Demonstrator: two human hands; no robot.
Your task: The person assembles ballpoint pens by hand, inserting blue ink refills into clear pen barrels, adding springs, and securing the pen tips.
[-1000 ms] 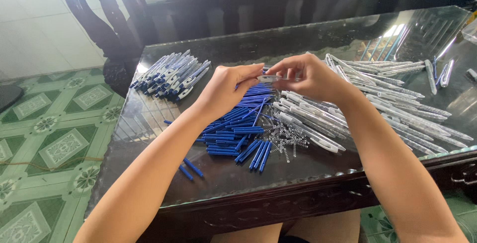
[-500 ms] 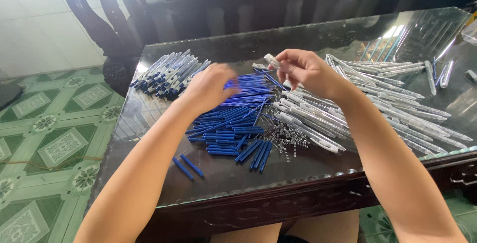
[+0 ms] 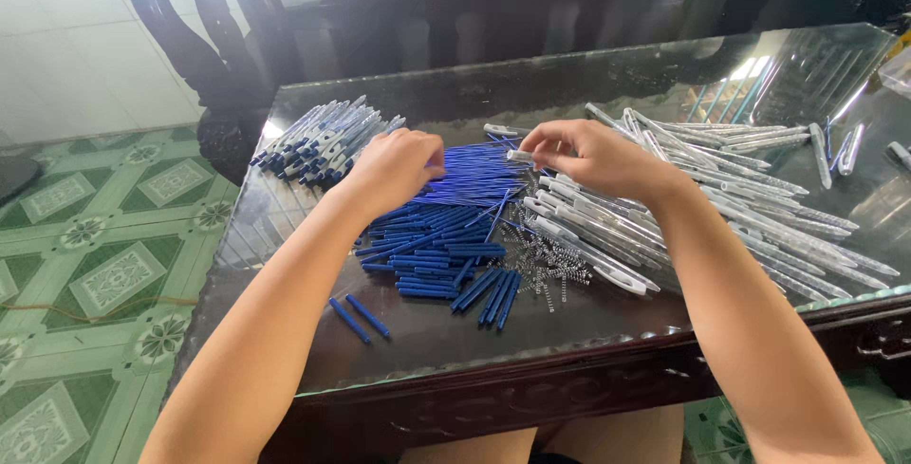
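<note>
My left hand (image 3: 394, 165) rests knuckles-up on the far end of a heap of thin blue pen refills (image 3: 441, 241), its fingers curled down into them. Whether it grips one is hidden. My right hand (image 3: 593, 156) is just to the right of it. Its fingertips pinch the end of a clear pen barrel (image 3: 520, 155) that points left, toward my left hand. A broad pile of clear pen barrels (image 3: 721, 203) lies under and beyond my right wrist. Small metal springs (image 3: 550, 269) are scattered between the two heaps.
A stack of finished pens with blue tips (image 3: 323, 141) lies at the far left of the glass-topped table (image 3: 493, 341). Two loose refills (image 3: 359, 318) sit near the front edge. A dark wooden bench (image 3: 427, 9) stands behind, and green tiled floor (image 3: 85, 274) is to the left.
My left hand left the right hand, reached out left toward the finished pens, then came back onto the blue refills. My right hand stayed roughly in place and now pinches a clear barrel.
</note>
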